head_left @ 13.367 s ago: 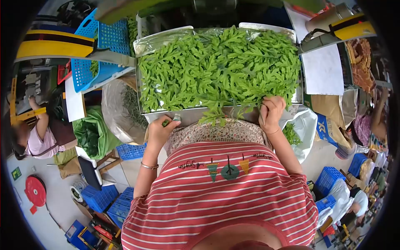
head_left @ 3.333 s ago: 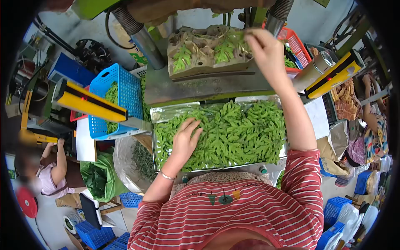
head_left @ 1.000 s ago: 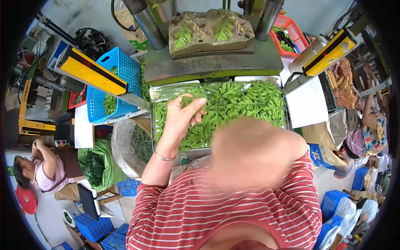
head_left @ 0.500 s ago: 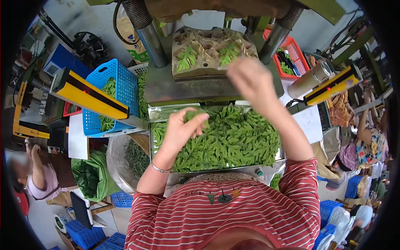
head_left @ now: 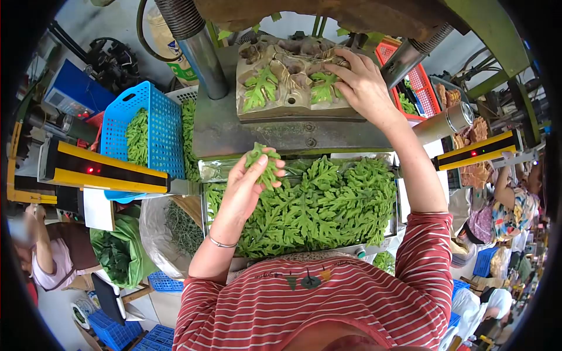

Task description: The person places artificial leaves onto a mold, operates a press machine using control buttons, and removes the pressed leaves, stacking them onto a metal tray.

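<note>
My left hand (head_left: 249, 178) is closed, pinching a small bunch of lobed green leaves (head_left: 261, 164) between thumb and fingers. Below it, a metal tray (head_left: 397, 219) holds a thick layer of similar leaves (head_left: 322, 205). My right hand (head_left: 366, 85) rests at the right side of a carved metal mould block (head_left: 284, 100), fingers stretched and apart over its upper right surface. One green leaf (head_left: 260, 88) lies on the mould's left part. Another leaf (head_left: 323, 88) lies on the right part, just beside my right fingers.
Press columns (head_left: 202, 61) flank the mould, with a heavy rusty plate (head_left: 328, 16) above it. Yellow-and-black sensor bars (head_left: 105, 169) stand on both sides. Left is a blue basket (head_left: 165, 128) of leaves; right, a red basket (head_left: 424, 88). Other people (head_left: 55, 245) work at both sides.
My right hand has moved up and forward, from blurred above the mould's front edge to resting on its right side. My left hand has turned, showing its leaves more. The view has shifted slightly.
</note>
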`<state>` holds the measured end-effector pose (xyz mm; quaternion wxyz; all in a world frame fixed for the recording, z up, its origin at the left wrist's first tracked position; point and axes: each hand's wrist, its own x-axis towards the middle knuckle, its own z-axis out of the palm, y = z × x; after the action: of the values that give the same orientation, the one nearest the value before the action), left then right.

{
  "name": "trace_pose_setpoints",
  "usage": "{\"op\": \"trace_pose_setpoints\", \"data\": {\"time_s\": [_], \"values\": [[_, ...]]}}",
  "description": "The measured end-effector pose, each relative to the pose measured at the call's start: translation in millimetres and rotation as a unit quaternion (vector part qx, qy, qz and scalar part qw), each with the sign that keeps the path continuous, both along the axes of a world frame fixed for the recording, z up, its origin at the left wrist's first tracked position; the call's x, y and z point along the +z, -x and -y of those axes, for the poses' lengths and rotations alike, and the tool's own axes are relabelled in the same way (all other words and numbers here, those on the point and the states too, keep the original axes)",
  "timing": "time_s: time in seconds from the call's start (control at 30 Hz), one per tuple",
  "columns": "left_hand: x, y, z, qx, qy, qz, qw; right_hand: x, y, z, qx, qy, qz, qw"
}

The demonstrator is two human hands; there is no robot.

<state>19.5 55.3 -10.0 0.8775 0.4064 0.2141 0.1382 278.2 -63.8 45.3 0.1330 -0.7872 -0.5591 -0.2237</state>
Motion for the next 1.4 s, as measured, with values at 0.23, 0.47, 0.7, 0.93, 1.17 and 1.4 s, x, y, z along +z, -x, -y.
{"op": "trace_pose_setpoints", "data": {"time_s": [0.23, 0.47, 0.7, 0.93, 1.17, 1.4], "values": [[-5, 6, -4, -0.011, -0.044, 0.013, 0.999, -1, -5, -1, 0.018, -0.042, -0.048, 0.998], [8, 27, -3, -0.023, -0.155, -0.041, 0.987, -4, 28, 4, 0.003, -0.065, -0.03, 0.997], [35, 44, 8, -0.122, -0.252, -0.057, 0.958, 29, 139, 27, 0.213, 0.037, -0.175, 0.96], [27, 44, 4, 0.038, -0.205, 0.007, 0.978, 40, 111, 15, 0.141, -0.126, -0.268, 0.945], [10, 20, -6, 0.042, -0.182, 0.047, 0.981, 29, -9, -40, -0.098, -0.143, -0.315, 0.933], [3, 3, -18, -0.007, -0.166, -0.011, 0.986, -9, -49, -74, -0.192, -0.049, -0.134, 0.971]]}}
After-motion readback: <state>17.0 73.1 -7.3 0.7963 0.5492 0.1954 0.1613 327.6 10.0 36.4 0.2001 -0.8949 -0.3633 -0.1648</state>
